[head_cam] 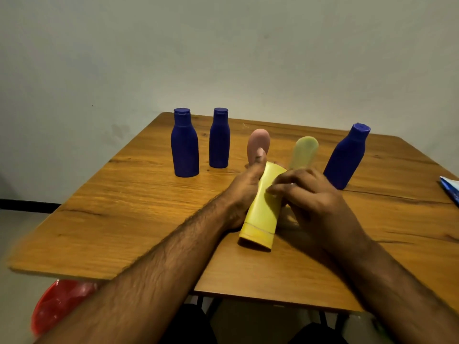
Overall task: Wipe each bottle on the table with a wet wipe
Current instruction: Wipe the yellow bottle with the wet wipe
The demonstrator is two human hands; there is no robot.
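Near the middle of the wooden table [129,209], the left hand [244,187] grasped a tilted yellow plastic tube bottle [260,214], thumb raised. The right hand [308,194] curled its fingers against the tube's upper side; any wipe was hidden. Three blue bottles [185,145] stood farther back.

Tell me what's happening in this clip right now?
A person holds a yellow bottle tilted over the wooden table. The left hand grips it from the side, thumb up. The right hand has its fingers curled against the bottle's front, apparently rubbing it; the wipe itself cannot be made out. Three blue bottles, a pink bottle and a pale green bottle stand behind. A blue-and-white packet lies at the right edge.
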